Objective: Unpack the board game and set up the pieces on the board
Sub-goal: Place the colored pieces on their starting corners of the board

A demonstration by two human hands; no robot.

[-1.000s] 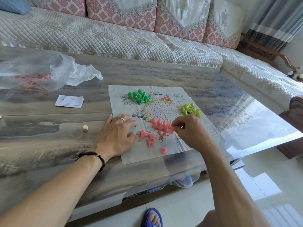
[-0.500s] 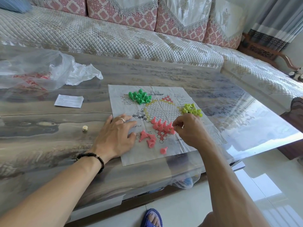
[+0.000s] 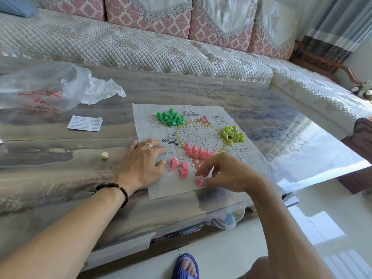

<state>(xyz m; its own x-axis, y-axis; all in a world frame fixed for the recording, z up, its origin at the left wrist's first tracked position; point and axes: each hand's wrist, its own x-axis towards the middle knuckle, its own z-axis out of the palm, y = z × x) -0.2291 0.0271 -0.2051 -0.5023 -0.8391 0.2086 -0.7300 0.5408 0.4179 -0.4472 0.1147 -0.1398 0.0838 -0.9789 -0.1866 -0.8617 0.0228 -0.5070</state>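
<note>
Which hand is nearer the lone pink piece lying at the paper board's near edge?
Right. The right hand has its fingertips at the lone pink piece. The left hand rests flat on the paper board, further left, beyond the loose pink pieces.

Left hand (image 3: 141, 164) flat on paper board (image 3: 201, 188), fingers spread. Right hand (image 3: 227, 174) closing fingertips on a lone pink piece (image 3: 198, 181) lying near board's front edge. Pink row (image 3: 198, 152) upright; green pile (image 3: 170, 117), yellow pile (image 3: 233, 134) on board. Die (image 3: 104, 155) on surface (image 3: 60, 178).
</note>
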